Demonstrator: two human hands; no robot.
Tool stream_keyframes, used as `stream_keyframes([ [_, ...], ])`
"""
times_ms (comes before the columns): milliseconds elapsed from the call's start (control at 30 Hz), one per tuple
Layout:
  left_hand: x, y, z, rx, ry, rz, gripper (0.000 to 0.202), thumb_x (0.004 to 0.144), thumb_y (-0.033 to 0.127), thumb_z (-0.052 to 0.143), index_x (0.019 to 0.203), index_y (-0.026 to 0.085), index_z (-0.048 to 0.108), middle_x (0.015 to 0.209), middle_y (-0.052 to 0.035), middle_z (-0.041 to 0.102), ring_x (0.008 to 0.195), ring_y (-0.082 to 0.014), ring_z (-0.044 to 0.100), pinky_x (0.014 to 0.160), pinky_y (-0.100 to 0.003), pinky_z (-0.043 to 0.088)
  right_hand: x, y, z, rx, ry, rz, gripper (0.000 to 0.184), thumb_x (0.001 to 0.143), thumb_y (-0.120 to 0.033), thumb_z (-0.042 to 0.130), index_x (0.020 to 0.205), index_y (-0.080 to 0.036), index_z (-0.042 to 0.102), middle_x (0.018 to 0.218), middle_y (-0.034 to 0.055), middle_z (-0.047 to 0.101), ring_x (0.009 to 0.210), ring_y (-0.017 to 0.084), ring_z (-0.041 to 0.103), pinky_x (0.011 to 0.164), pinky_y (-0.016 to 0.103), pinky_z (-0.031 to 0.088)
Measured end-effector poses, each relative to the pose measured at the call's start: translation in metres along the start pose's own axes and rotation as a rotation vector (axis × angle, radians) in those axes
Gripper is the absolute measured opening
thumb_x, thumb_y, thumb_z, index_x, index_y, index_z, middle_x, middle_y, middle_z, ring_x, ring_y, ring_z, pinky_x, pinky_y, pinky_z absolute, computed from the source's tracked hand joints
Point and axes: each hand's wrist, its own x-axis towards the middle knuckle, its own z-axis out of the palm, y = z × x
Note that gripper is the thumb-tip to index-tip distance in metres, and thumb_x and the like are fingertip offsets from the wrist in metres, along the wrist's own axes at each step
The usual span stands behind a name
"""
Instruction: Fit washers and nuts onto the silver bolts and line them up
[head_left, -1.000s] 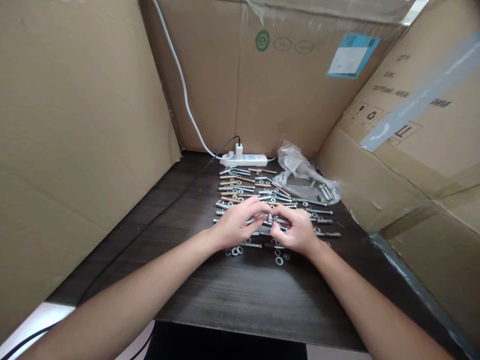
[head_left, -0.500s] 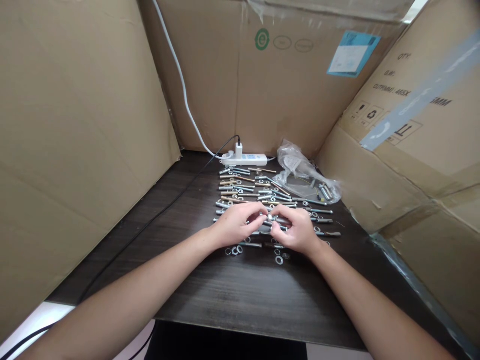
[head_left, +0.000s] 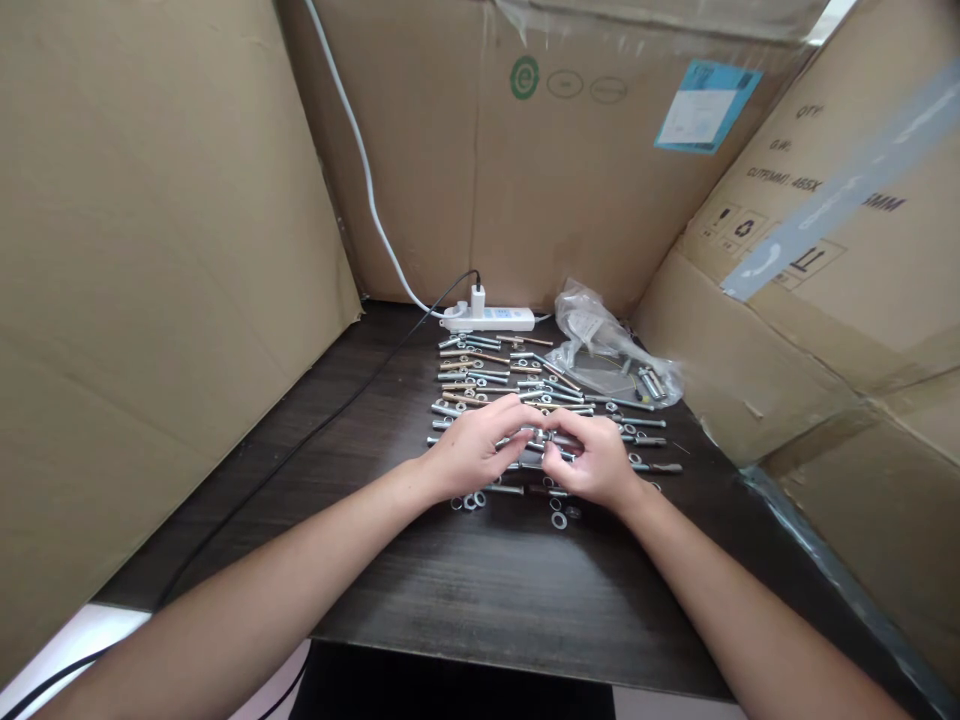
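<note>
My left hand (head_left: 480, 447) and my right hand (head_left: 596, 460) meet over the rows of metal fasteners, fingertips almost touching. Between them is a small silver nut (head_left: 538, 436), at the end of what looks like a bolt mostly hidden by my right fingers. My right thumb and forefinger pinch the bolt. The left forefinger and thumb close around the nut from the other side. Under and around both hands lie bolts (head_left: 504, 490) and loose washers (head_left: 559, 520), partly covered by my fingers.
A dark wooden table (head_left: 450, 590) carries everything. Behind the rows stand a white power strip (head_left: 491, 319) and a clear plastic bag (head_left: 600, 330) with metal parts. A black cable (head_left: 300, 437) crosses on the left. Cardboard walls (head_left: 405, 150) enclose the back and sides.
My left fingers have shifted slightly right and closed in on the nut, the forefinger now reaching the right hand's fingertips. The right hand stays nearly still.
</note>
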Motion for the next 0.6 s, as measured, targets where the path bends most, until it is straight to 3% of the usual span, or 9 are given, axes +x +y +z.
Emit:
stream_keyframes([
  [600,0.004,0.003,-0.0012,-0.003,-0.129,-0.119,0.019,0.092,0.022,0.038,0.094,0.019,0.057,0.087,-0.0003,0.061,0.078,-0.0129,0.055,0.072,-0.024,0.041,0.0008,-0.0013,-0.0014,-0.004,-0.015,-0.013,0.009,0.068,-0.02,0.053,0.075,-0.018,0.058,0.048,-0.0062,0.045,0.04,0.008,0.037,0.045,0.02,0.033],
])
